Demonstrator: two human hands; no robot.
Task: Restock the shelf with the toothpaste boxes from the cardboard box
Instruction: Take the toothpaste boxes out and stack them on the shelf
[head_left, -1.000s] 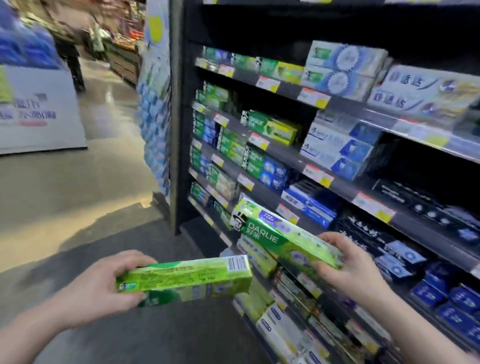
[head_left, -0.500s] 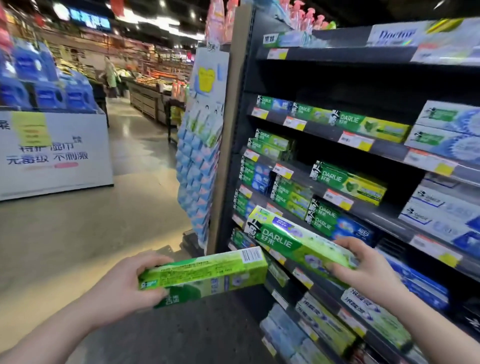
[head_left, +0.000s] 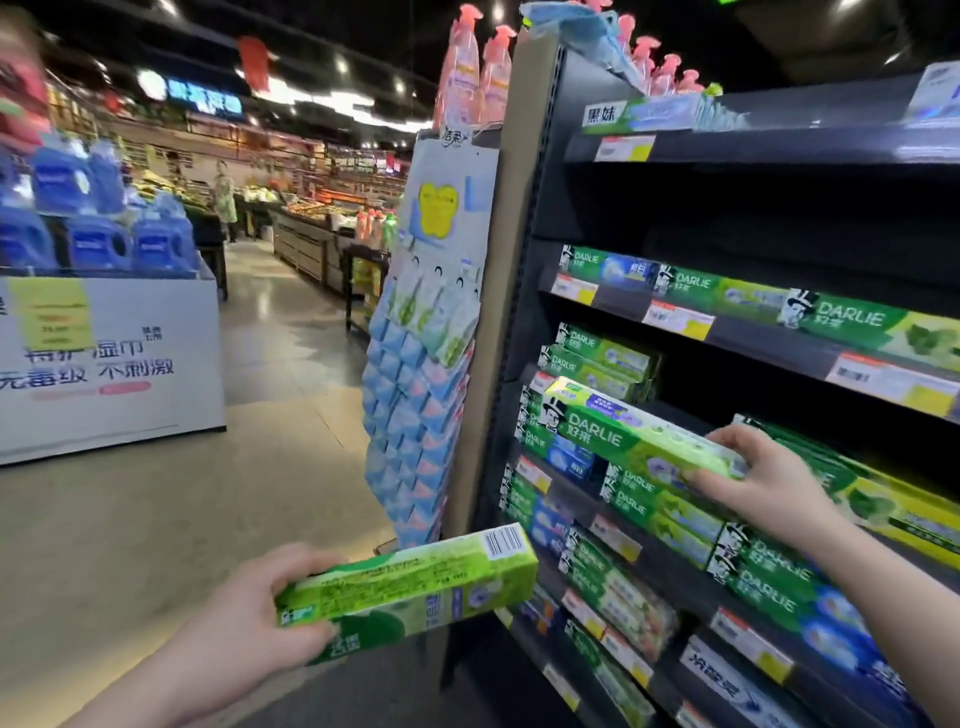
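My right hand (head_left: 758, 483) grips one end of a green Darlie toothpaste box (head_left: 623, 431), held level in front of the dark shelf unit (head_left: 613, 499), beside a stack of like boxes (head_left: 602, 358) on the shelf. Lower left, my left hand (head_left: 254, 618) grips the end of a second green toothpaste box (head_left: 415, 582), barcode up, pointing at the shelf's left end. The cardboard box is out of sight.
Shelves (head_left: 769, 343) hold rows of green and blue toothpaste with price tags. A hanging rack of blue and pink packets (head_left: 415, 405) covers the shelf's end panel. A display of blue bottles (head_left: 98, 228) stands across the aisle at left. A person (head_left: 224, 200) is far back.
My view has tilted up, showing higher shelves. My right hand has lifted its box up towards a higher shelf level. My left hand keeps its box low.
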